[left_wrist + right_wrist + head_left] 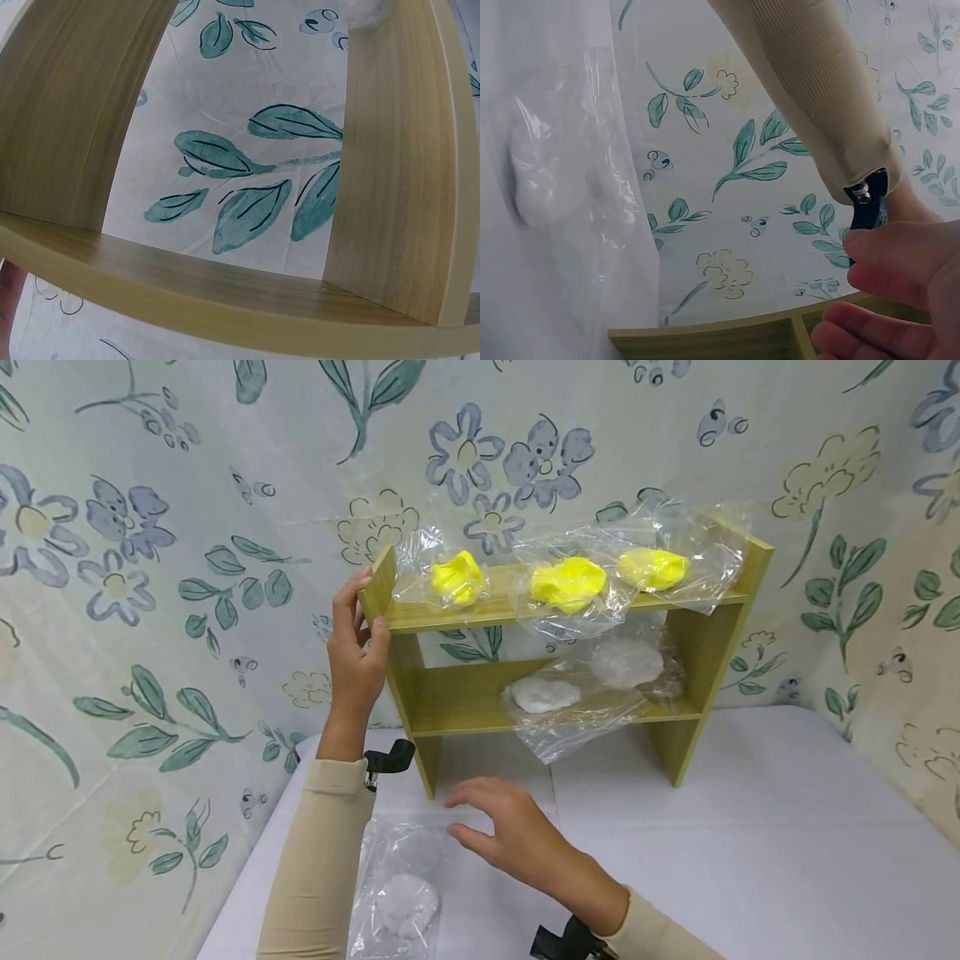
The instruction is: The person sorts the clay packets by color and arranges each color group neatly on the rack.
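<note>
My left hand (pixel 357 652) grips the upper left side of a small wooden shelf (pixel 495 720), with the fingers at the panel's edge. In the left wrist view the shelf's frame (pixel 397 150) fills most of the picture. Holding nothing, my right hand (pixel 510 831) hovers in front of the shelf, thumb and fingers apart and loosely bent; the right wrist view shows its fingers (pixel 870 330). To the left of that hand, a clear bag with a white lump (pixel 407 906) lies on the table.
Bagged yellow lumps, at left (pixel 457 578), middle (pixel 567 585) and right (pixel 652 568), sit on the top shelf. Bagged white lumps (pixel 546 695) rest on the lower shelf. A white cloth covers the table (pixel 787 827). Behind hangs a floral curtain (pixel 247 468).
</note>
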The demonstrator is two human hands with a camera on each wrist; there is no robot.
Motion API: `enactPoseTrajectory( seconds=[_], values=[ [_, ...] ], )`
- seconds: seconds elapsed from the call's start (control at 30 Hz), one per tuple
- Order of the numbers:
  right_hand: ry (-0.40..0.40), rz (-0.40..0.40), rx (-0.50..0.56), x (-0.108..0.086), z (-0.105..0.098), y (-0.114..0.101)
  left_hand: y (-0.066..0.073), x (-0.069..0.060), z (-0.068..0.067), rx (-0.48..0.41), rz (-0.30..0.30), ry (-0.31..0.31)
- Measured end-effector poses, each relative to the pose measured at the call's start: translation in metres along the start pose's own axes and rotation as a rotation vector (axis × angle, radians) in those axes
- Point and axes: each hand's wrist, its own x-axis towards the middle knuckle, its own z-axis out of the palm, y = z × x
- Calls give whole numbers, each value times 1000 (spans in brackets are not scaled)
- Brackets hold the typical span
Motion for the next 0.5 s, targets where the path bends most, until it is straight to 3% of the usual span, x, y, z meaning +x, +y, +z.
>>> enactPoseTrajectory(
  seconds=[0.23,0.5],
  values=[
    [-98,76,45,-1,26,2,0,0,-1,-5,5,5],
    [-154,144,107,-5,54,8,0,0,0,-13,1,-3]
  ],
)
